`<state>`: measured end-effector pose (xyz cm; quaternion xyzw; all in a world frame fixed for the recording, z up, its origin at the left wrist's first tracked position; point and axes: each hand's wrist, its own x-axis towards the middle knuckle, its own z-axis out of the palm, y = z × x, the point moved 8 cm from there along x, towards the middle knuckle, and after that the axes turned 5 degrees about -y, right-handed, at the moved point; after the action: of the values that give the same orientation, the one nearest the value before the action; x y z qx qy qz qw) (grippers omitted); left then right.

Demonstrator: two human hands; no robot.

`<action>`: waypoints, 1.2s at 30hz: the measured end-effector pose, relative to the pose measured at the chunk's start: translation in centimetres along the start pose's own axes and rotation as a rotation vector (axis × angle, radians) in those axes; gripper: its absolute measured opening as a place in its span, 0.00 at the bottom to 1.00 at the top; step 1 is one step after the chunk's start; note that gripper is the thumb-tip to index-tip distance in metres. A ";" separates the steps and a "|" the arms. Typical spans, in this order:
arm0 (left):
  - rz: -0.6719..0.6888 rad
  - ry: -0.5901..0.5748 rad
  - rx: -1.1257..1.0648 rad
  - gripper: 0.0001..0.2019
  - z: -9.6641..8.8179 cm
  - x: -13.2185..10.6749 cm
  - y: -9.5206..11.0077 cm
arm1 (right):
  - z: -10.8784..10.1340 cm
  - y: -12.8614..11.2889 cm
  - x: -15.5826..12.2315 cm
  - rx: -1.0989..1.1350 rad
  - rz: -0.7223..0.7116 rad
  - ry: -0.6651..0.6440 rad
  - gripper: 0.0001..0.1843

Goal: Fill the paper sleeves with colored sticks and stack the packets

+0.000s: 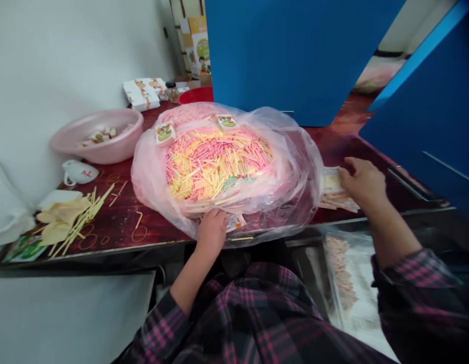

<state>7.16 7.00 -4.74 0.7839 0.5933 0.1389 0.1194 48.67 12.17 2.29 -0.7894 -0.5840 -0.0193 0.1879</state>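
Note:
A large clear plastic bag [302,167] lies open on the table, heaped with thin pink, yellow and green sticks [215,162]. My left hand [212,228] is closed at the bag's front edge; its fingertips are hidden, so what it grips cannot be told. Beside it a small printed packet [236,222] lies partly under the plastic. At the right, my right hand [365,182] has its fingers curled at the edge of a pile of flat printed packets [335,197], pinching the top one. Two small bundles of sticks with printed labels, a left one [165,133] and a right one [227,123], rest on the heap.
A pink basin [101,146] with small packs stands at the left, behind a white mug [79,172]. Loose yellow sticks [86,217] and rubber bands [139,233] lie in front. Blue panels [280,60] rise behind the table. Below right is a bag of pale sticks [338,273].

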 end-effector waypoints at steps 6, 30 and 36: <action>0.213 0.294 -0.133 0.13 -2.9 -2.8 1.8 | -4.6 -7.0 -6.5 0.478 -0.242 0.183 0.16; -0.123 0.142 -1.189 0.13 -5.6 -4.2 0.3 | 4.7 -25.3 -15.2 1.162 -0.339 -0.701 0.22; 0.095 0.234 -0.850 0.05 -9.4 -4.1 0.2 | 3.3 -28.9 -14.2 0.904 -0.724 -0.655 0.32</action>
<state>2.93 3.23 3.83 0.6706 0.4564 0.4638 0.3564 16.72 7.35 3.58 -0.3520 -0.7898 0.4065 0.2951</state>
